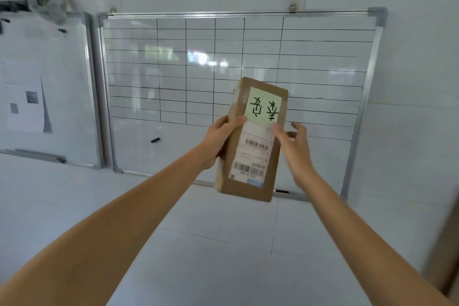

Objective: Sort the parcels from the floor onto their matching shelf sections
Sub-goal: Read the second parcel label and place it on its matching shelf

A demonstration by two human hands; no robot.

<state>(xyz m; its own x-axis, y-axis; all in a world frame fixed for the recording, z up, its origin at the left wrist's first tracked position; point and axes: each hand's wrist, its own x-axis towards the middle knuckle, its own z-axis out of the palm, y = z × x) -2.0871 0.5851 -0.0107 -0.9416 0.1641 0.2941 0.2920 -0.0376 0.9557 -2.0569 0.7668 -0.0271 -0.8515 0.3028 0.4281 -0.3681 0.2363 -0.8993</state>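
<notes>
Head view: parcel (250, 141) in left hand (218, 141).

The parcel (250, 141) is plain brown cardboard. On its face, at the end farthest from the person, sits a pale green note (263, 106) with dark hand-drawn characters; below the note is a white shipping label (253, 154) printed with black barcodes and a small blue patch at its near corner. Behind the parcel, a whiteboard (233, 87) shows a black ruled grid on glossy white, framed in silver-grey. Left of that whiteboard, a second board (44, 87) is white with grey-printed sheets
</notes>
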